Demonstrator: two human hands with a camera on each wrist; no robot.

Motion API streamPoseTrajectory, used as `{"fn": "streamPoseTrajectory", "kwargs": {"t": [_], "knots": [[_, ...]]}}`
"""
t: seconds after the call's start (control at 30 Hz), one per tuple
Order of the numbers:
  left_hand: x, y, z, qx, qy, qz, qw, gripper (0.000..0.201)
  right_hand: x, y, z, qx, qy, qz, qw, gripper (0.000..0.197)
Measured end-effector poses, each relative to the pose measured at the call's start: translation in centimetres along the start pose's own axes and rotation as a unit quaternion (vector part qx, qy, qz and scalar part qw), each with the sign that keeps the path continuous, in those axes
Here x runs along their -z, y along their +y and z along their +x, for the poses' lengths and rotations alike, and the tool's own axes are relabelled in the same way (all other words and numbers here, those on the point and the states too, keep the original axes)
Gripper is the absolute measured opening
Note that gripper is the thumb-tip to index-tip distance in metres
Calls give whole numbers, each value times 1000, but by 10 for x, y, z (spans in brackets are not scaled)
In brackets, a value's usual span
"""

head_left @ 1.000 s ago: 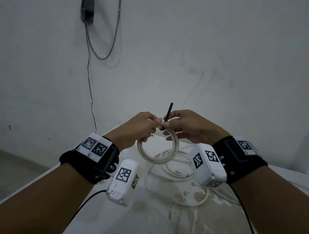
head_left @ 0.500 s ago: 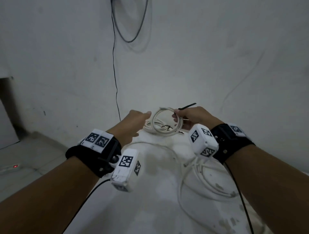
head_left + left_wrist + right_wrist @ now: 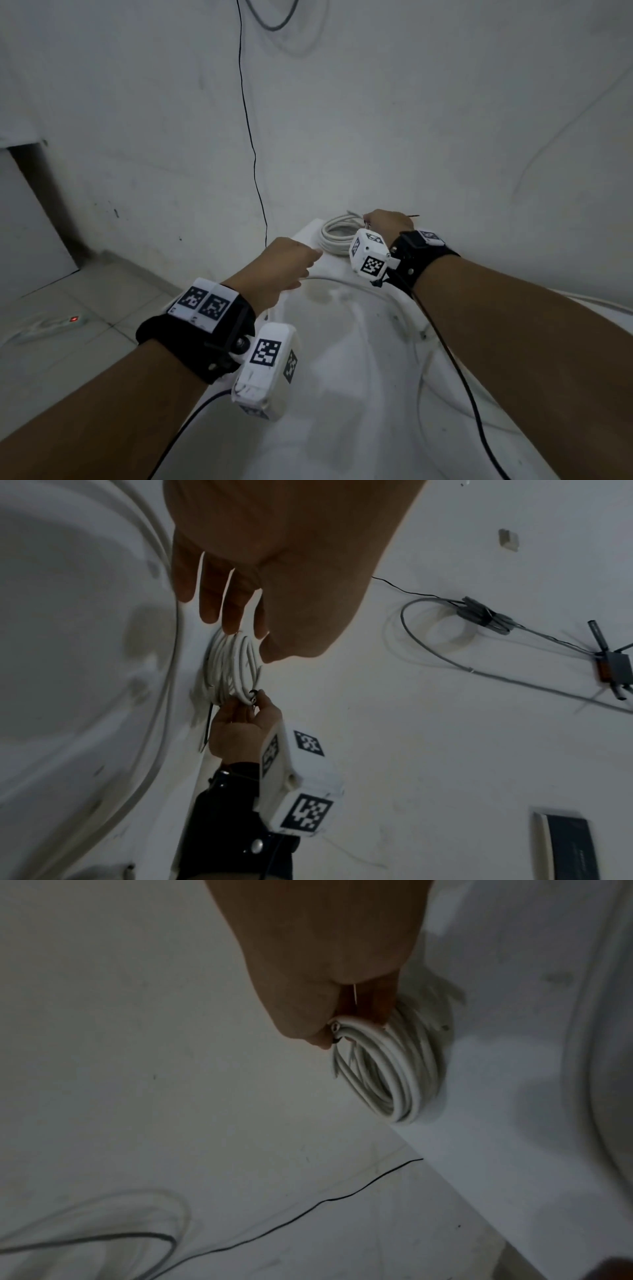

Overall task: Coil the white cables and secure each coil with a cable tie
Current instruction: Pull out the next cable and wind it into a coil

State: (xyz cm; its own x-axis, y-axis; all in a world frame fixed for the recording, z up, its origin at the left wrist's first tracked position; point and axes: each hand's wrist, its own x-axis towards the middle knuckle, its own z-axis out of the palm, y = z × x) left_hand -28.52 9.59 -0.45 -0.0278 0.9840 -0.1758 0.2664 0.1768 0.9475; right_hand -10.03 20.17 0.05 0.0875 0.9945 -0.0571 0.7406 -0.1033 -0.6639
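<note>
White cable coil (image 3: pixel 337 236), wound in several turns, lies at the far corner of the table (image 3: pixel 342 394), close to the wall (image 3: pixel 411 120). Right hand (image 3: pixel 388 224) reaches over the coil's right side and grasps it, thumb and fingers pinched around the bundled strands; in the right wrist view the cut cable end (image 3: pixel 335 1027) shows at the thumb tip. Black cable tie (image 3: pixel 208 725) wraps the coil at the grasped point, its loose tail projecting past the right hand; in the head view the tail appears as a thin dark line beyond the knuckles. Left hand (image 3: pixel 287 270) hovers nearer the viewer, just short of the coil, grasping nothing; in the left wrist view its fingers (image 3: pixel 219 599) extend almost straight toward the coil, with the fingertips close to the upper turns, contact not discernible. Loose white cable (image 3: pixel 424 346) runs in wide curves over the stained table surface between the forearms and to the right. Both wrists carry black straps with white camera blocks bearing square markers. Thin black wire (image 3: pixel 253 154) descends the wall behind the table corner. White power strip (image 3: pixel 44 327) with a lit red switch lies on the tiled floor (image 3: pixel 68 359) at left.
</note>
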Motion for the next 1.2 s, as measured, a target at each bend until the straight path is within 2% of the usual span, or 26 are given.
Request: {"fn": "streamPoseTrajectory", "kwargs": {"t": [0.03, 0.1, 0.13, 0.2, 0.27, 0.3, 0.33, 0.4, 0.47, 0.67, 0.8, 0.93, 1.0, 1.07, 1.2], "knots": [[1, -1, 1, 1, 3, -1, 1000, 16, 1, 1, 1, -36, -1, 20, 999, 32], [1, -2, 1, 3, 4, 0, 1000, 16, -2, 4, 1, -16, 15, -38, 999, 29], [1, -2, 0, 3, 2, 2, 1000, 16, -1, 7, 3, -21, 24, -24, 999, 27], [0, -2, -4, 3, -3, 8, 1000, 17, 0, 13, -1, -34, 22, 10, 999, 43], [0, 1, -8, -6, -9, 13, 1000, 15, 1, 22, -6, -13, 31, 42, 999, 60], [-1, 4, -10, -12, -9, 11, 1000, 15, 6, 24, -12, -12, 27, 88, 996, 58], [-4, 8, -13, -18, -10, 7, 1000, 14, 8, 27, -19, -48, 33, 201, 978, 51], [-13, 15, -21, -35, -22, -7, 999, 10, 20, 35, -46, -84, 44, 316, 944, 30], [-29, 23, -32, -53, -54, -16, 997, 9, 46, 54, -77, -131, 83, 370, 916, 7], [-90, 48, -73, -127, -188, 23, 974, 11, 144, 133, -203, -125, 126, 232, 956, 13], [-132, 54, -108, -161, -244, 80, 953, 11, 179, 194, -275, -131, 137, 110, 976, 18], [-170, 40, -139, -197, -284, 189, 919, 18, 187, 237, -321, -152, 125, 14, 980, 21], [-187, 33, -151, -203, -294, 234, 904, 18, 184, 249, -336, -146, 96, -46, 984, 20], [-202, 29, -162, -205, -294, 264, 895, 21, 178, 255, -345, -130, 65, -110, 983, 21], [-226, 26, -182, -195, -304, 285, 888, 30, 166, 260, -350, -80, 45, -216, 972, 23]]}}
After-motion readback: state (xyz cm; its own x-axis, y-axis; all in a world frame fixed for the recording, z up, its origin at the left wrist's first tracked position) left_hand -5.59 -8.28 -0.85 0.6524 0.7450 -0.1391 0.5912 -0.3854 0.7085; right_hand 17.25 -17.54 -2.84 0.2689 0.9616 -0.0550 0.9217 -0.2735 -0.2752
